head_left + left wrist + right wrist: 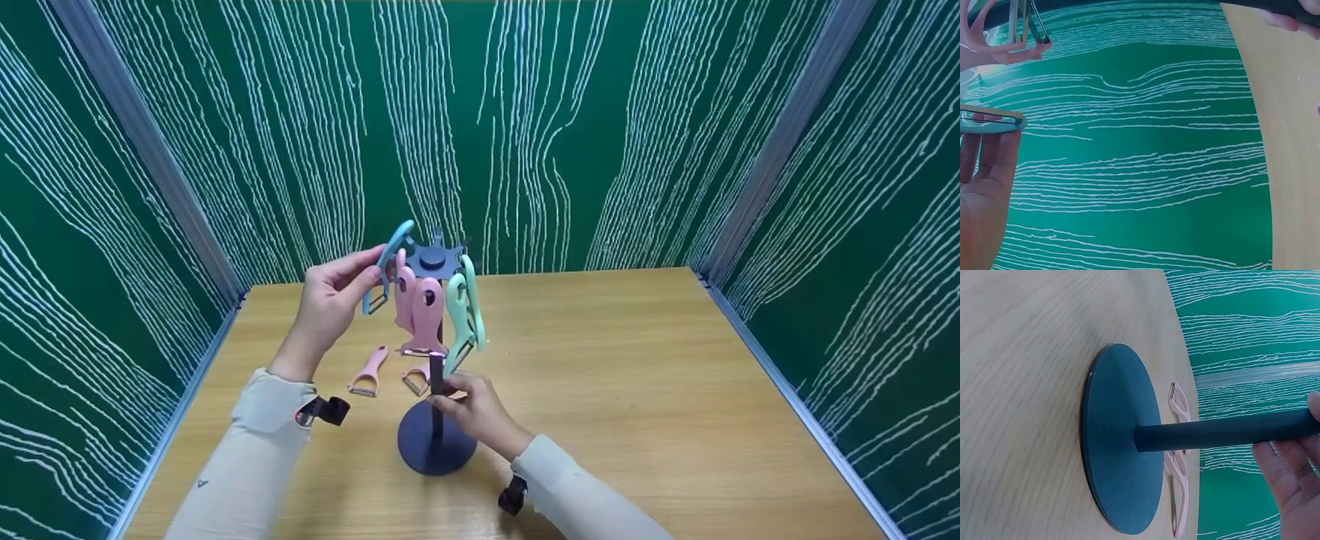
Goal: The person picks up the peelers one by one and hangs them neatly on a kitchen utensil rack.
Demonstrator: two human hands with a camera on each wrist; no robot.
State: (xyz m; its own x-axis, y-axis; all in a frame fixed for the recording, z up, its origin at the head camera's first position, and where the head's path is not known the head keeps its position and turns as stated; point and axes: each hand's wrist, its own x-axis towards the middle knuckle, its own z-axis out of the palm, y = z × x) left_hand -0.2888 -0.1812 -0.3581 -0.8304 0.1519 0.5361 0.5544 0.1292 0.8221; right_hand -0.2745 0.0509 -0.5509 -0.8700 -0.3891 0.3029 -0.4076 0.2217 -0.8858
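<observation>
My left hand (pixel 326 300) pinches a blue Y-shaped peeler (pixel 391 249) between thumb and fingers, its handle end up beside a hook arm of a dark rotating stand (pixel 433 259). Whether the hook passes through its hole I cannot tell. The peeler's blade end (pixel 994 125) shows in the left wrist view. Several pink peelers (pixel 427 311) hang from the stand's front and left hooks, and two green peelers (pixel 457 304) from the right ones. Lower down, my right hand (pixel 484 414) grips the stand's pole (pixel 1213 433), above the round base (pixel 1120 439).
Two pink peelers lie on the wooden table (pixel 600 375) behind the base: one to the left (pixel 370 371), another (pixel 415 377) close by the pole and partly hidden. Green walls with white wavy lines (pixel 525 150) enclose the table's back and sides.
</observation>
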